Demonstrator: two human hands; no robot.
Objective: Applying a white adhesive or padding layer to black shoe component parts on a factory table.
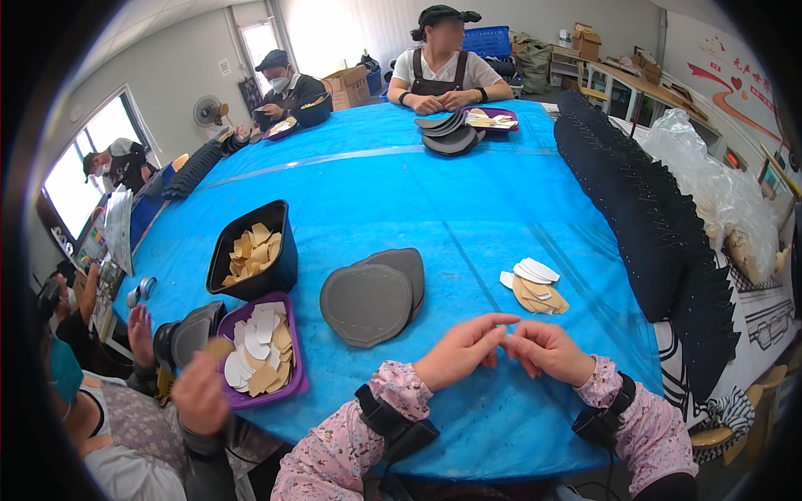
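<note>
My left hand (462, 349) and my right hand (547, 351) meet over the near part of the blue-covered table (468, 392). Both have their fingertips pinched together, the left index finger stretched along the top; whatever lies between them is too small or hidden to tell. Just beyond the right hand lies a small pile of white and tan cut pieces (539, 288). To the left of my hands is a short stack of dark grey rounded pads (368, 305), stitched near the rim.
On the left stand a black bin (284, 250) of tan pieces and a purple tray (299, 376) of white and tan pieces. A co-worker's blurred hand (200, 392) is beside the tray. Long rows of black pads (643, 217) line the right edge. Other people sit around the table.
</note>
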